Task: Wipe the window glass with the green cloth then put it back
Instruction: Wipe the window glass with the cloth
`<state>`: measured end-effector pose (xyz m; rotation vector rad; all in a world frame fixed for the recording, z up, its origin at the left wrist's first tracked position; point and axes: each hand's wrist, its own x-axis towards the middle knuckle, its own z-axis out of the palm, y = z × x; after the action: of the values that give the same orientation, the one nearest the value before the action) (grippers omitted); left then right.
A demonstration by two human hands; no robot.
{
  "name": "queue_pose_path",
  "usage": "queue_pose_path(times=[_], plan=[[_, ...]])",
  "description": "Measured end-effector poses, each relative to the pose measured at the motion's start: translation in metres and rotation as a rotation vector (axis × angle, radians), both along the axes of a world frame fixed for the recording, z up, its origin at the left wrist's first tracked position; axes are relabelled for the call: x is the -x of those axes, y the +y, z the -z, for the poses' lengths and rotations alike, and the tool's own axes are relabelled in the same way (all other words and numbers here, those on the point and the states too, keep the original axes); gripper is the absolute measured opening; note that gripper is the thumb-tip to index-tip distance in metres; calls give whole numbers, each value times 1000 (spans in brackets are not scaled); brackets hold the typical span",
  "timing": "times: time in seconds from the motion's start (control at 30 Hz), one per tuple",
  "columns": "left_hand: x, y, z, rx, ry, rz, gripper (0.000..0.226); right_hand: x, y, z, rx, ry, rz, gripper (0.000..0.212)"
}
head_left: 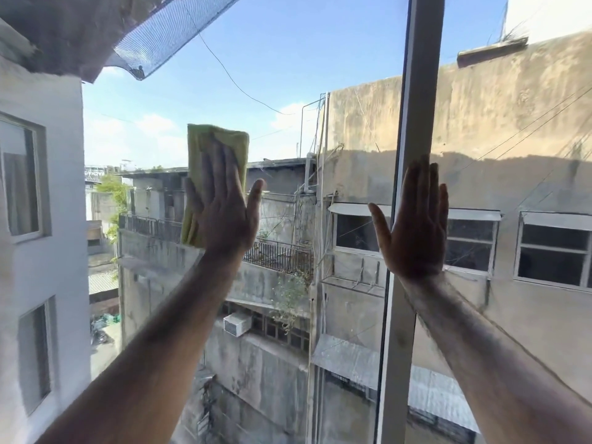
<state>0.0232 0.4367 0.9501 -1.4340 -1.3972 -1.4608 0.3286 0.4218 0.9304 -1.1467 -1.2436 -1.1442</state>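
The folded green cloth (205,145) lies flat against the window glass (278,75), left of the middle. My left hand (224,203) presses on it with the fingers spread, covering its lower right part. My right hand (416,225) rests flat and open, fingers up, against the grey vertical window frame (419,91) and the pane beside it. It holds nothing. Both arms reach up and forward.
The frame bar runs from top to bottom right of centre and splits the glass into two panes. Outside are concrete buildings, a balcony railing (282,254) and cables. A mesh awning (166,30) hangs at the top left.
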Motion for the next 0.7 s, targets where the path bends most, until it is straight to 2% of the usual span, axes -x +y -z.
queue_pose_path(times=[0.03,0.1,0.17,0.2,0.27,0.37,0.43,0.5,0.57,0.63,0.7], plan=[[-16,0,-8,-12,93,-5,78,0,-1,0,4,1,2,87],[-51,0,1,-56,429,25,78,0,-2,0,11,1,4,87],[-74,0,38,-83,820,89,79,1,-4,0,4,-6,0,86],[-75,0,60,-73,959,107,79,2,-4,0,1,-4,1,86],[-59,-1,99,-75,1090,95,80,1,-5,0,3,-1,8,85],[-16,0,124,-108,992,65,79,1,-5,-1,13,1,18,86],[8,2,109,-122,727,-14,80,1,-3,-1,13,0,13,86],[14,5,67,-78,355,-54,79,1,-2,-1,6,2,13,87],[2,3,16,-64,138,-46,78,1,-1,-1,8,2,8,88],[-20,2,-17,-78,132,-34,78,0,-1,-1,4,1,1,88],[-43,5,-19,-100,291,-17,78,0,-1,-1,0,3,-4,88]])
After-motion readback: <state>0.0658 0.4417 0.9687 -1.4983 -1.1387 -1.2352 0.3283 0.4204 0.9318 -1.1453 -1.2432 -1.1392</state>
